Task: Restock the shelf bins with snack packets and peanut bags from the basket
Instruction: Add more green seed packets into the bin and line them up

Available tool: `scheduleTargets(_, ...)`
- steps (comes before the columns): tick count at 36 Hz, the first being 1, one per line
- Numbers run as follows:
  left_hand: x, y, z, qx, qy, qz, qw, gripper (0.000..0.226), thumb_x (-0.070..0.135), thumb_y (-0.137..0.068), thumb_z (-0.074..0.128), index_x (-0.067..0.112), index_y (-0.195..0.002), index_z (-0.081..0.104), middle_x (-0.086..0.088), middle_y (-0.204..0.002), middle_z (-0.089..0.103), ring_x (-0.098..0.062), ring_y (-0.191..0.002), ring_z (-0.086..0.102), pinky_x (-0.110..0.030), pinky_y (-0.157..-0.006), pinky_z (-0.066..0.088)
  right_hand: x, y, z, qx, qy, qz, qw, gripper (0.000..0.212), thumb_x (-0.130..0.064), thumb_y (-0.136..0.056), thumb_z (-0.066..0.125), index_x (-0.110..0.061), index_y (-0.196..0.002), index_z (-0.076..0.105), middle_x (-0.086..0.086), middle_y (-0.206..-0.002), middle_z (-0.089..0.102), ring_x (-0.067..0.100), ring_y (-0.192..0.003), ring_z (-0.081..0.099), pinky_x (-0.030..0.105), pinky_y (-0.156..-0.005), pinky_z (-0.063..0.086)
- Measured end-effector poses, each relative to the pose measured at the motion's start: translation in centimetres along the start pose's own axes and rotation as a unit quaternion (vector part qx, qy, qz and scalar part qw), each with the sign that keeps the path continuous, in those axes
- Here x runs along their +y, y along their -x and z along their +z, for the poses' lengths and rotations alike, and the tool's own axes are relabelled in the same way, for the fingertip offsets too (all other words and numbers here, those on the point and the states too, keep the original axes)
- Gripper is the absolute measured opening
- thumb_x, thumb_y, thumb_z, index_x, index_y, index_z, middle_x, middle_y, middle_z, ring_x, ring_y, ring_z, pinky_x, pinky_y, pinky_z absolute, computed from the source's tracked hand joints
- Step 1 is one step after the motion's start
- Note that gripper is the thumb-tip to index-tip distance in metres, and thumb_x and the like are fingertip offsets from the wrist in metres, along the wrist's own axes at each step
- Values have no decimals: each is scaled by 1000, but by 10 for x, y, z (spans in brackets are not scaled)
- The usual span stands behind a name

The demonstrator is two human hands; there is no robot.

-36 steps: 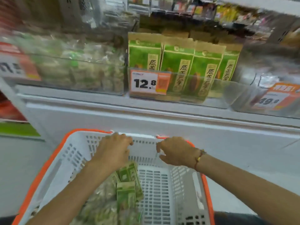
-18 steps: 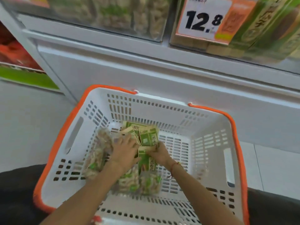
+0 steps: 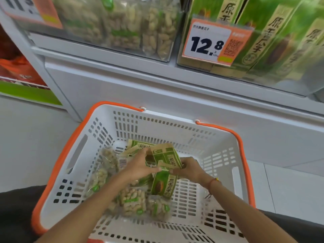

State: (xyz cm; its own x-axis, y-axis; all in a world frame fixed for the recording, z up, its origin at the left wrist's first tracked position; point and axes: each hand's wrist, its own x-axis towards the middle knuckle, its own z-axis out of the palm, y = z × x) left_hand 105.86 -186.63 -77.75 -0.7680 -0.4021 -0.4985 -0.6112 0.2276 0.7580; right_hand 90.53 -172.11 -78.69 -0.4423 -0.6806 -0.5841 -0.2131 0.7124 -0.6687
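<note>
A white basket with an orange rim point(image 3: 243, 149) stands on the floor below the shelf. Inside it lie clear peanut bags point(image 3: 133, 202) and green snack packets point(image 3: 164, 185). Both of my hands are down in the basket. My left hand point(image 3: 138, 165) and my right hand point(image 3: 188, 168) together grip a bundle of green snack packets point(image 3: 168, 156), lifted slightly above the pile. On the shelf above, a clear bin of peanut bags point(image 3: 122, 23) sits left of a clear bin of green packets point(image 3: 273, 41).
A 12.8 price tag point(image 3: 208, 42) hangs on the front of the green packet bin. The white shelf base point(image 3: 157, 88) rises right behind the basket. Red goods point(image 3: 14, 67) fill a lower shelf at far left. Grey floor tiles point(image 3: 289, 188) lie to the right.
My hands left the basket's far rim and went down among the goods. They gathered green packets and now raise a bundle. The camera tilted down and closer.
</note>
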Motion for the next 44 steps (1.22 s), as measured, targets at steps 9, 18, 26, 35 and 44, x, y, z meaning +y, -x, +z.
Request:
scheduleTargets(9, 64, 0, -18, -106, 87, 45, 990, 39, 20, -85, 69, 17, -121, 54, -4, -126, 61, -17, -114, 59, -39, -100, 47, -70, 45, -96, 50, -65, -87, 993, 19, -7, -75, 77, -9, -94, 73, -5, -82, 74, 4, -72, 69, 18, -71, 54)
scheduleTargets(18, 135, 45, -47, -142, 143, 109, 973, 30, 28, -89, 60, 19, -116, 51, 4, -117, 62, -3, -99, 62, -17, -77, 53, -108, 116, -158, 7, -47, -65, 997, 27, -23, -83, 71, -13, -108, 72, 1, -103, 73, 13, -96, 68, 25, -86, 53)
scheduleTargets(26, 160, 67, -67, -220, 200, 88, 951, 42, 19, -87, 62, 21, -127, 50, 0, -122, 64, -13, -108, 64, -28, -83, 54, -130, 167, -183, 37, 12, -83, 996, 20, -17, -84, 70, -17, -103, 72, -2, -88, 75, 10, -82, 71, 20, -65, 54)
scheduleTargets(35, 157, 62, -40, -43, 309, 42, 949, 31, 23, -97, 50, 13, -126, 48, -6, -109, 67, -18, -95, 67, -33, -76, 54, -120, 177, -174, 232, 137, -108, 957, 23, -23, -85, 68, -22, -108, 70, -2, -77, 74, 10, -70, 70, 23, -61, 53)
scheduleTargets(44, 188, 79, 36, 46, 563, 24, 825, 52, 55, -92, 41, 23, -132, 51, 0, -117, 65, -16, -98, 64, -30, -73, 54, -111, 169, -103, 326, 483, -316, 749, 25, -35, -82, 59, -22, -103, 65, -3, -81, 61, 17, -62, 59, 30, -39, 45)
